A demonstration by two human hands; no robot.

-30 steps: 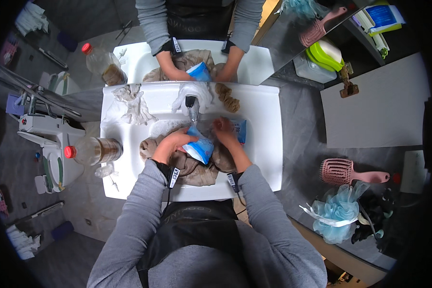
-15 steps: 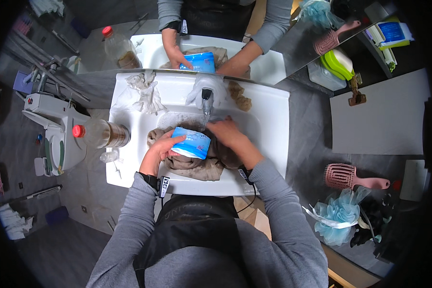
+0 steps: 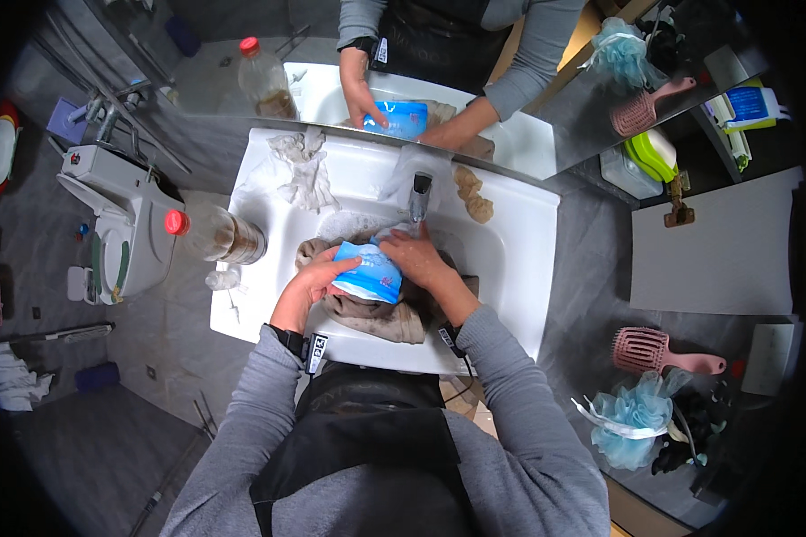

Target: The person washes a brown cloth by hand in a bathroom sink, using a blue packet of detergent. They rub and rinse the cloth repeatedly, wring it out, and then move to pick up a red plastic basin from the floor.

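Note:
My left hand point(image 3: 312, 278) grips a blue plastic pouch point(image 3: 367, 271) by its left side, thumb on the front. At the pouch's upper right edge is my right hand point(image 3: 417, 259), its fingers bent over that edge; their tips are partly hidden. A little whitish material shows by these fingers, and I cannot make out what it is. Under the pouch, a bunched grey-brown cloth point(image 3: 381, 324) lies in the white sink point(image 3: 515, 259), with suds beside it. The faucet point(image 3: 420, 194) stands just beyond my right hand.
A clear bottle with a red cap point(image 3: 219, 238) and a small clear container point(image 3: 223, 280) stand on the sink's left side. Crumpled white cloth point(image 3: 304, 174) lies at back left, a tan clump point(image 3: 473, 194) right of the faucet. A pink hairbrush point(image 3: 663, 350) lies at right.
My right hand has moved from under the faucet to the pouch's upper edge. My left hand still holds the pouch. The whole view has shifted slightly.

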